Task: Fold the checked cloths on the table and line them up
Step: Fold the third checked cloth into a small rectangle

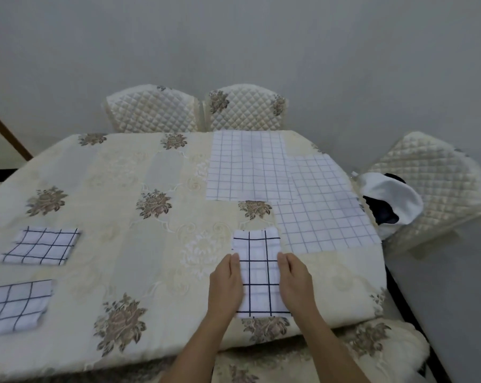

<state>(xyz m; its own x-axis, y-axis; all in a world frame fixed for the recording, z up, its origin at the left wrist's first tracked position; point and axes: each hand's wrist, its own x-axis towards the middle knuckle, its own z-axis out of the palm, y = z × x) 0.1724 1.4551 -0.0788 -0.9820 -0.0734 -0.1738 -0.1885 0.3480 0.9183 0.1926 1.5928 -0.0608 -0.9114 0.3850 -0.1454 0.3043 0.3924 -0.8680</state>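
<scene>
Head view: folded checked cloth [260, 275] near table's [150, 272] front edge is flanked by L hand [226, 286] & R hand [296, 283]; fingers straight, pressed to its sides.

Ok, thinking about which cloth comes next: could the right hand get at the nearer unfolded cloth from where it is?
Probably yes. The right hand lies beside the folded cloth, and the unfolded cloth lies flat just beyond with nothing between.

Home dining room: table [123, 167], quilted chairs [244, 109]
</scene>
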